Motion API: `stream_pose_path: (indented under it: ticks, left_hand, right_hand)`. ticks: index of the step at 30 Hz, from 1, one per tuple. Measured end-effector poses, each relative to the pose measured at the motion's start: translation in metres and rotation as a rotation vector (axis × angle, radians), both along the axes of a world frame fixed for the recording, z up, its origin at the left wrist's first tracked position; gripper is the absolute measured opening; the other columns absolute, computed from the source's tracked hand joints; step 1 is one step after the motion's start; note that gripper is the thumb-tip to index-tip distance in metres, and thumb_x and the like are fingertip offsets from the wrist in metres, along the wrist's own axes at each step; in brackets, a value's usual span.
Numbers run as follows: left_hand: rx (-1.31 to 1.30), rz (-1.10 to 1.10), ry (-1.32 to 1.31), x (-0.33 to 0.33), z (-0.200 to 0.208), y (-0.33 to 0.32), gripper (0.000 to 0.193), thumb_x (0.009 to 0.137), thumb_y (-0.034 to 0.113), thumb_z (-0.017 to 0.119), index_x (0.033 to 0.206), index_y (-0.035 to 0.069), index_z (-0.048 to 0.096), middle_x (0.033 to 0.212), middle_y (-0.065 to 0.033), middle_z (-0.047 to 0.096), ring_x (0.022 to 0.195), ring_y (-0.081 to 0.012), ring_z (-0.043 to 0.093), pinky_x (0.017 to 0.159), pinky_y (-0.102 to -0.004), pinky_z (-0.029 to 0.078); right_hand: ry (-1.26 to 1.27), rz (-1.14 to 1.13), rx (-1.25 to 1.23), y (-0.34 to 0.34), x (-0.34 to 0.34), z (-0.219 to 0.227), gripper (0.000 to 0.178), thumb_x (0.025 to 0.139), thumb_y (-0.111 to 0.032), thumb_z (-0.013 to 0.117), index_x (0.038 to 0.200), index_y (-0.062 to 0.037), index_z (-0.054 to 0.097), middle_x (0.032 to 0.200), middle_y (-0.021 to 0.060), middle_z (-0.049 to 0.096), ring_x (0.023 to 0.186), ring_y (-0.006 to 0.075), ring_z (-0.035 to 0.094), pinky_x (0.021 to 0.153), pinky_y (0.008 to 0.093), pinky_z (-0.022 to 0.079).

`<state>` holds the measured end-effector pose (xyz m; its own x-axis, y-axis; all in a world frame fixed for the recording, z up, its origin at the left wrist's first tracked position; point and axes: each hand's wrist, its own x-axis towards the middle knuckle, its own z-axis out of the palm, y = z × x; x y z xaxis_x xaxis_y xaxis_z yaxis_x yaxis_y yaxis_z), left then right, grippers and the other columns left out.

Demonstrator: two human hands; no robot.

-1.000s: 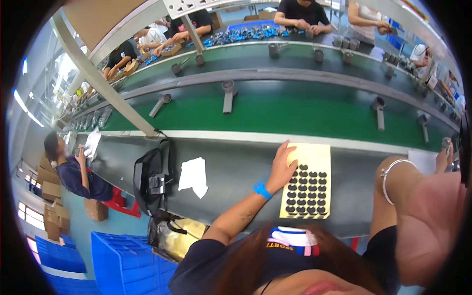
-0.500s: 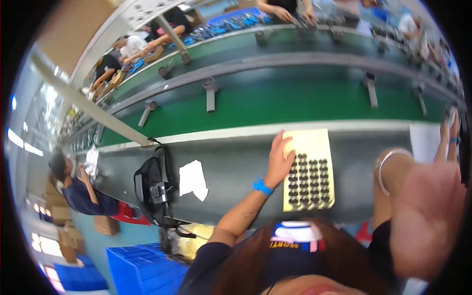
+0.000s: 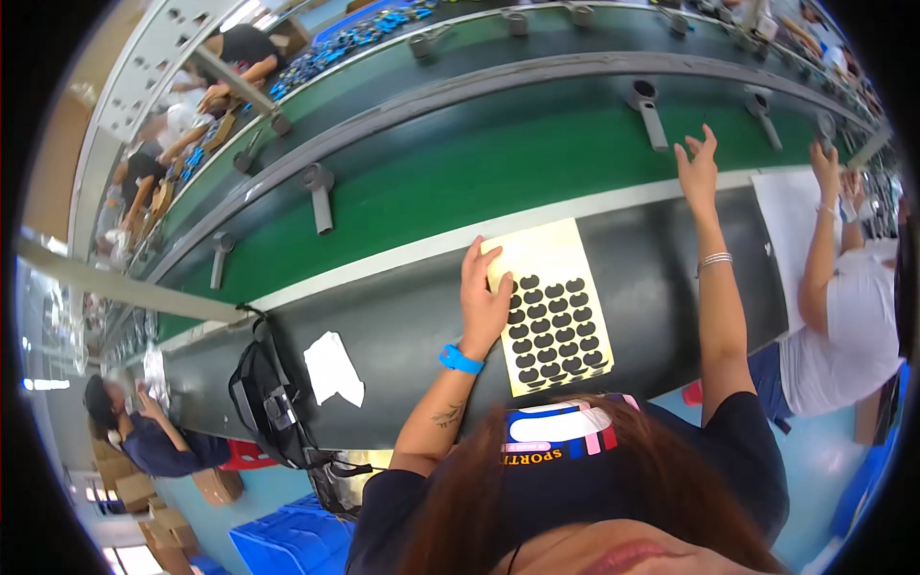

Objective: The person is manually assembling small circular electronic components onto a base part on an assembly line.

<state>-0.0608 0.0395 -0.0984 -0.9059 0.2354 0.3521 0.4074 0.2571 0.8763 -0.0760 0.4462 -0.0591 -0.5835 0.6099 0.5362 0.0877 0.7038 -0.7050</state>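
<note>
My left hand [image 3: 484, 299] lies with its fingers stretched out along the left edge of a pale yellow sheet [image 3: 537, 246]. Rows of black oval stickers [image 3: 563, 319] cover the sheet's middle and near part; its far part is bare. My right hand [image 3: 698, 172] reaches over the green conveyor belt [image 3: 460, 182], fingers apart and holding nothing. Just left of that hand, apart from its fingertips, lies a grey part with a round hollow head and a straight handle [image 3: 653, 120]. A similar grey handled part [image 3: 764, 120] lies further right on the belt.
On the black worktop [image 3: 412, 316] to the left lie a crumpled white cloth or paper [image 3: 333, 369] and a black bag [image 3: 264, 393]. A co-worker in a white top [image 3: 848, 316] sits at the right, near a white sheet [image 3: 781, 225]. A blue crate [image 3: 292, 539] stands below left.
My right hand has swung from a blurred spot at the lower right out over the belt. My left hand stays on the sheet. The whole view has turned and shifted.
</note>
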Motion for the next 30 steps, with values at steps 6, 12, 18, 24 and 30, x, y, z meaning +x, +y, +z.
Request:
stream_pose_path:
  ticks: [6, 12, 18, 24, 30]
  left_hand:
    - [0.053, -0.036, 0.056, 0.003, -0.004, 0.005, 0.038, 0.078, 0.000, 0.063, 0.116, 0.004, 0.057, 0.142, -0.0198, 0.039, 0.130, -0.0362, 0.041, 0.104, -0.0396, 0.036]
    - [0.003, -0.033, 0.070, 0.004, 0.002, -0.001, 0.039, 0.079, 0.000, 0.062, 0.117, 0.002, 0.055, 0.141, -0.0228, 0.037, 0.129, -0.0406, 0.039, 0.105, -0.0416, 0.036]
    - [0.026, -0.037, 0.074, 0.001, -0.002, 0.000, 0.038, 0.080, 0.000, 0.061, 0.117, 0.002, 0.055, 0.140, -0.0236, 0.037, 0.128, -0.0411, 0.039, 0.105, -0.0422, 0.036]
    - [0.048, -0.042, 0.061, 0.001, -0.006, 0.000, 0.039, 0.080, 0.002, 0.062, 0.118, 0.005, 0.056, 0.142, -0.0205, 0.037, 0.128, -0.0376, 0.042, 0.104, -0.0396, 0.037]
    - [0.057, -0.015, 0.083, -0.001, -0.008, 0.000, 0.043, 0.079, 0.000, 0.063, 0.121, 0.006, 0.056, 0.143, -0.0201, 0.036, 0.128, -0.0371, 0.042, 0.104, -0.0397, 0.037]
  right_hand:
    - [-0.335, -0.187, 0.243, -0.010, -0.042, -0.018, 0.063, 0.090, -0.023, 0.058, 0.140, -0.0063, 0.025, 0.099, 0.0153, 0.068, 0.092, 0.0386, 0.064, 0.081, 0.0459, 0.048]
    - [-0.165, -0.143, -0.081, -0.021, -0.070, -0.014, 0.070, 0.088, -0.028, 0.061, 0.143, -0.0100, 0.020, 0.104, 0.0126, 0.066, 0.097, 0.0364, 0.063, 0.085, 0.0463, 0.046]
    - [-0.312, -0.224, 0.088, -0.053, -0.092, -0.013, 0.081, 0.083, -0.027, 0.068, 0.144, -0.0114, 0.017, 0.120, 0.0226, 0.057, 0.109, 0.0402, 0.057, 0.092, 0.0485, 0.044]
    - [0.065, -0.138, -0.057, -0.051, -0.081, -0.005, 0.084, 0.077, -0.004, 0.071, 0.144, -0.0139, 0.020, 0.110, 0.0145, 0.064, 0.101, 0.0336, 0.062, 0.090, 0.0411, 0.046]
    - [0.332, 0.327, -0.148, -0.116, -0.038, 0.080, 0.086, 0.077, 0.005, 0.068, 0.144, -0.0103, 0.016, 0.114, 0.0148, 0.060, 0.102, 0.0276, 0.060, 0.088, 0.0350, 0.048]
